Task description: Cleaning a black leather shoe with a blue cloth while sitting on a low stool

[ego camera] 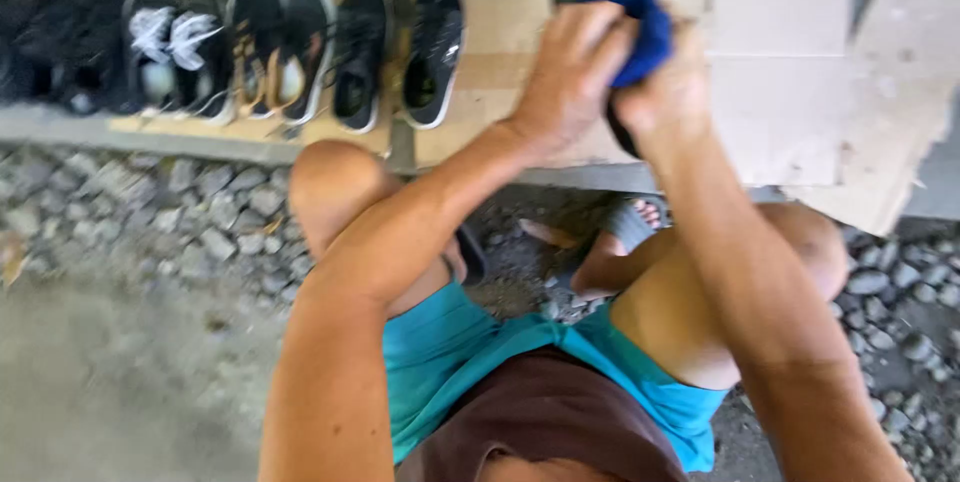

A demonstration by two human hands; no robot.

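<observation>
My left hand (pixel 570 77) and my right hand (pixel 670 92) are raised together in front of me, both closed on a bright blue cloth (pixel 640 27). A dark object (pixel 622 132) shows below the cloth between the hands; its shape is too blurred and hidden to tell. I am sitting with both knees bent, in teal shorts (pixel 470 352). The hands are above flattened brown cardboard (pixel 500 42).
A row of several dark shoes (pixel 250 47) lies on cardboard along a concrete ledge at the upper left. Grey gravel (pixel 170 212) covers the ground below. My sandalled foot (pixel 630 222) rests near the ledge. More cardboard sheets (pixel 800 82) lie at the upper right.
</observation>
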